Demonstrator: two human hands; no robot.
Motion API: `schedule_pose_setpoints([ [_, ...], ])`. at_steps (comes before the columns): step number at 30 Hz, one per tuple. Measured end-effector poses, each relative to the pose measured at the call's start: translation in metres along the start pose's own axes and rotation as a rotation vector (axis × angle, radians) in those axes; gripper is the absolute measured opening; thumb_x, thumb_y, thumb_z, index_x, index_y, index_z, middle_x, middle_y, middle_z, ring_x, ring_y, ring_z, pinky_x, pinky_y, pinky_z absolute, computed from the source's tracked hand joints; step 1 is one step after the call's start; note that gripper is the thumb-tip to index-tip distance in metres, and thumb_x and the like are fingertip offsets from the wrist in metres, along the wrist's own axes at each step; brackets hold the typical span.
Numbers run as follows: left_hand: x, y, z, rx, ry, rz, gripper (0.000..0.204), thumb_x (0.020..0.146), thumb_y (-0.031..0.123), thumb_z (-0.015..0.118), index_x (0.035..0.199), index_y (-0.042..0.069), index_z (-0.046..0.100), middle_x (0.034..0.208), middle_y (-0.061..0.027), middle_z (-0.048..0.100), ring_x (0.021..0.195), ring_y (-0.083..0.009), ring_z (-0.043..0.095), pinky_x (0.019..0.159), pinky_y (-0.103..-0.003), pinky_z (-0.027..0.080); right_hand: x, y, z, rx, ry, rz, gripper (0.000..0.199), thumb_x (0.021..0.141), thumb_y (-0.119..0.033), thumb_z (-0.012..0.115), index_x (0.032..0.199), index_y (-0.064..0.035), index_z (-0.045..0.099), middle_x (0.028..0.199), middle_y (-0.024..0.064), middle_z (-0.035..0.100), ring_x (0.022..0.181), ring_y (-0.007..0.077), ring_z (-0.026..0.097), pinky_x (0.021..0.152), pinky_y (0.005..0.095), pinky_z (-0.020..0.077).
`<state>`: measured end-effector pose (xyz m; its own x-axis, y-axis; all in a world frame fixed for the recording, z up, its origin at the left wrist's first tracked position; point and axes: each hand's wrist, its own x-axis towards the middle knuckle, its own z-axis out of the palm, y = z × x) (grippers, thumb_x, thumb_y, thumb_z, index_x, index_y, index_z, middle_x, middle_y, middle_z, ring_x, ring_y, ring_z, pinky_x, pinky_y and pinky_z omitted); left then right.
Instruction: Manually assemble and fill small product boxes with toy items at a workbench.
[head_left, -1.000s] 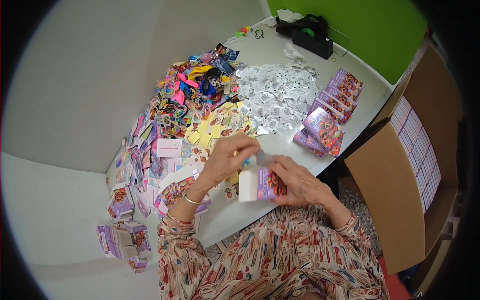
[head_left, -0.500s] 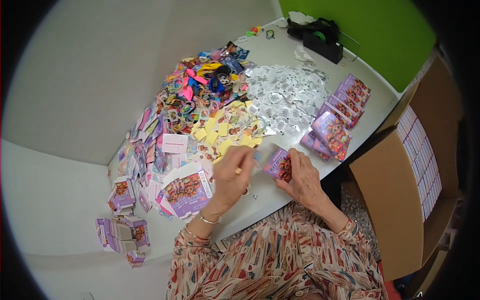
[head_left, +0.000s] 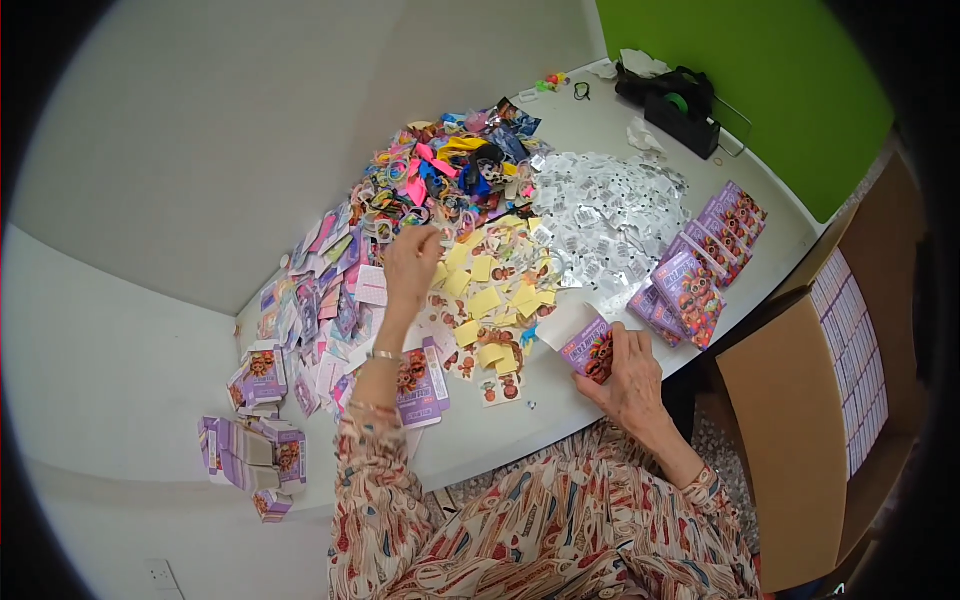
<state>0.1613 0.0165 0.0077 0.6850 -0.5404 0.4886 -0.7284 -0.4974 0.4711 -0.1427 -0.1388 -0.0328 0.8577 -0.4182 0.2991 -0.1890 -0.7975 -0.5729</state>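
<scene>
My right hand [head_left: 634, 380] grips a small purple printed box [head_left: 590, 350], its pale flap standing up at the upper left. My left hand [head_left: 410, 262] is stretched forward over the near edge of a heap of colourful bands and small trinkets [head_left: 425, 175]. Its fingers are bent together, and whatever may be between them is too small to make out. Beside that hand lie yellow cards and sticker sheets [head_left: 485, 300]. Flat purple box blanks [head_left: 422, 385] lie partly hidden under my left forearm.
Small silver packets [head_left: 610, 215] form a heap at the middle back. Filled-out purple boxes [head_left: 690, 290] are stacked at the right, near a deep cardboard carton [head_left: 790, 430] packed with rows of boxes. A black tape dispenser [head_left: 682, 122] stands at the far right. More purple boxes [head_left: 255, 455] lie at the left.
My left hand has moved away from the box, forward and left to the colourful heap. My right hand still holds the box. The whole view has shifted slightly.
</scene>
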Motion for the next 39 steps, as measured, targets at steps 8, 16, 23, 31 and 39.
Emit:
schedule_pose_setpoints([
  [8,0.019,-0.05,0.052,0.573,-0.118,0.14,0.026,0.079,0.014,0.065,0.1,-0.001,0.065,0.094,-0.0152,0.062,0.088,-0.0335,0.06,0.072,-0.042,0.052,-0.003,0.0,0.004,0.009,-0.029,0.044,0.073,0.064,-0.029,0.08,0.115,0.0076,0.043,0.093,0.0191,0.055,0.089,0.0346,0.05,0.075,0.0423,0.0464],
  [16,0.025,-0.055,0.051,0.46,0.114,0.247,0.013,0.077,0.01,0.064,0.084,0.0,0.063,0.084,-0.0174,0.062,0.082,-0.035,0.06,0.069,-0.044,0.05,-0.001,0.003,0.006,0.015,-0.027,0.033,0.074,0.064,-0.03,0.08,0.116,0.0069,0.042,0.093,0.0192,0.055,0.089,0.0344,0.05,0.075,0.0426,0.0464],
  [23,0.042,-0.038,0.083,0.409,-0.001,0.019,0.011,0.081,0.013,0.061,0.082,0.002,0.059,0.07,-0.0202,0.061,0.069,-0.0381,0.061,0.059,-0.049,0.047,0.001,-0.001,0.004,0.016,-0.045,0.032,0.074,0.064,-0.032,0.08,0.115,0.0067,0.043,0.093,0.0189,0.055,0.091,0.0343,0.051,0.074,0.0429,0.0474],
  [31,0.037,-0.044,0.087,0.303,-0.014,-0.088,0.012,0.08,0.008,0.06,0.091,0.004,0.062,0.077,-0.0201,0.064,0.081,-0.0392,0.063,0.07,-0.048,0.049,-0.003,0.005,0.005,0.015,-0.045,0.057,0.075,0.065,-0.033,0.079,0.117,0.0068,0.043,0.094,0.0204,0.055,0.092,0.0352,0.051,0.073,0.0434,0.048],
  [39,0.054,-0.034,0.024,-0.058,-0.012,-0.039,0.017,0.087,0.008,0.064,0.103,0.003,0.064,0.076,-0.0045,0.067,0.067,-0.0097,0.06,0.061,-0.025,0.046,0.002,0.005,0.007,0.037,-0.057,0.064,0.077,0.065,-0.033,0.079,0.119,0.007,0.041,0.096,0.0206,0.055,0.092,0.0356,0.051,0.075,0.0435,0.0468],
])
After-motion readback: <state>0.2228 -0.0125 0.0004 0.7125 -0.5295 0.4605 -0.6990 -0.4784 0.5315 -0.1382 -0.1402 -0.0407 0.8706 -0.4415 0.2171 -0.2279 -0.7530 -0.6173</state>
